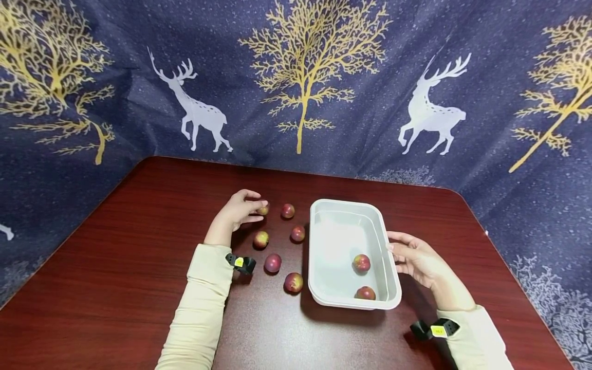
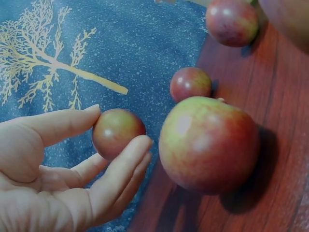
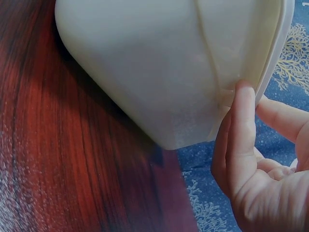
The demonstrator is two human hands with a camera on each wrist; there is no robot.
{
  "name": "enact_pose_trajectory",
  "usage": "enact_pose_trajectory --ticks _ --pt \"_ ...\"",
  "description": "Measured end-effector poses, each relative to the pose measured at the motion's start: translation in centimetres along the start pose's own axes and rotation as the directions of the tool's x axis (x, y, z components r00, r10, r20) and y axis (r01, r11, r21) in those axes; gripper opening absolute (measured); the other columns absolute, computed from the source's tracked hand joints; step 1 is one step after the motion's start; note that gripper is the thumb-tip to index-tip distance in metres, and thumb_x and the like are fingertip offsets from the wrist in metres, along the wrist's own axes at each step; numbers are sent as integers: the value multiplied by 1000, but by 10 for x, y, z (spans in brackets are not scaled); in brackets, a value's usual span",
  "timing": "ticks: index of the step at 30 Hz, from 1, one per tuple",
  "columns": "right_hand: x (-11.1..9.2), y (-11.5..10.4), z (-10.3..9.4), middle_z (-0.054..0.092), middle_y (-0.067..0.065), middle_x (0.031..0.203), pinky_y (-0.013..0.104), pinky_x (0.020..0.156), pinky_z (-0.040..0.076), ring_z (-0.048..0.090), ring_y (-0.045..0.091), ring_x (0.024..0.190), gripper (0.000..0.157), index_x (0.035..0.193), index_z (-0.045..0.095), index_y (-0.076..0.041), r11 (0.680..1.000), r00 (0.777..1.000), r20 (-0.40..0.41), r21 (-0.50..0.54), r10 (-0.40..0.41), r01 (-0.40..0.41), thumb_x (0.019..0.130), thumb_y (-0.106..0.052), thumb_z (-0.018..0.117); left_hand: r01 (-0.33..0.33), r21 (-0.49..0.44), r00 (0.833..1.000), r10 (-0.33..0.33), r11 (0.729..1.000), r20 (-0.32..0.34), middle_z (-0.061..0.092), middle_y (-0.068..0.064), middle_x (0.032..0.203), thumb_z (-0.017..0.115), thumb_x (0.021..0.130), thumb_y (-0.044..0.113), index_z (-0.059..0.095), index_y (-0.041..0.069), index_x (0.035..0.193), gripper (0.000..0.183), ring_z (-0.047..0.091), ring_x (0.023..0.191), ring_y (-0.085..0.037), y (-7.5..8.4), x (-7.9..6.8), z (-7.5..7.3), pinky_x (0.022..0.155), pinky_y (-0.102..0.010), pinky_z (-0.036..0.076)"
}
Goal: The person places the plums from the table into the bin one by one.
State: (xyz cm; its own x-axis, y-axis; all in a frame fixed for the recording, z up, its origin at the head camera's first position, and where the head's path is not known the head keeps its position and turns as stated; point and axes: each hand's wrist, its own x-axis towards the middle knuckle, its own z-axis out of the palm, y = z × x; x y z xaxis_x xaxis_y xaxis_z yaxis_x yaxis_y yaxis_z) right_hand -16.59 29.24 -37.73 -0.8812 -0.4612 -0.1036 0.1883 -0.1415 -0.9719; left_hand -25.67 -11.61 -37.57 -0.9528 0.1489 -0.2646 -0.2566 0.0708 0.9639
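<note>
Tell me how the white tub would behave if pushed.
The white tub would probably slide rather than tip, being broad and low. Its thin-looking wall may flex slightly under the right hand. The two round fruits inside would likely roll.

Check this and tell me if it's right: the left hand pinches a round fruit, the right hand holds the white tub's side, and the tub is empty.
The white tub is not empty: the head view shows two fruits lying inside it. The rest stands: the left hand pinches a round fruit and the right hand holds the tub's side.
</note>
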Motion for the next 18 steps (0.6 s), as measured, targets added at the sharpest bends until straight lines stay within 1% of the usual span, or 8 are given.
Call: enact_pose_trajectory --ticks 4,6,9,13,16,18 --pt "0 0 0 70 -2 95 28 69 58 67 10 80 30 114 59 -22 1000 1000 -18 -18 13 -14 98 -1 44 17 -25 1000 -17 1000 8 50 -9 106 55 95 7 29 -6 139 53 57 99 -19 2 -1 0 76 -29 58" --pt "0 0 0 70 -3 95 29 69 58 67 10 80 30 114 59 -22 999 1000 -24 -28 19 -19 98 -1 44 22 -29 1000 -21 999 6 49 -9 106 55 95 7 29 -5 139 53 55 101 -22 3 -1 0 76 -29 58" --pt "0 -1 0 70 -3 96 29 69 58 67 10 81 30 113 58 -23 999 999 -29 -37 22 -23 98 -2 44 14 -43 1000 -13 999 17 48 -9 106 55 95 8 28 -6 139 54 55 97 -20 4 -2 0 77 -31 58" --pt "-1 -1 1 70 -2 95 29 69 58 67 10 80 29 114 58 -22 1000 1000 -23 -24 17 -18 98 -1 44 -9 -104 997 17 995 80 49 -8 110 54 95 8 30 -5 138 51 56 90 -15 8 -4 0 82 -34 56" --pt "-1 -2 2 70 -2 95 28 69 58 67 10 80 29 114 57 -21 1000 1000 -20 -10 15 -15 98 0 44 -28 -162 990 49 986 131 50 -6 111 52 96 7 32 -4 136 45 59 89 -14 12 -7 0 86 -38 55" --pt "-1 -1 2 70 -2 95 28 69 58 67 10 79 29 114 57 -20 1000 1000 -18 -3 14 -14 98 0 44 -36 -194 987 66 980 149 51 -4 109 51 97 6 34 -4 133 42 60 88 -13 14 -9 1 87 -39 55"
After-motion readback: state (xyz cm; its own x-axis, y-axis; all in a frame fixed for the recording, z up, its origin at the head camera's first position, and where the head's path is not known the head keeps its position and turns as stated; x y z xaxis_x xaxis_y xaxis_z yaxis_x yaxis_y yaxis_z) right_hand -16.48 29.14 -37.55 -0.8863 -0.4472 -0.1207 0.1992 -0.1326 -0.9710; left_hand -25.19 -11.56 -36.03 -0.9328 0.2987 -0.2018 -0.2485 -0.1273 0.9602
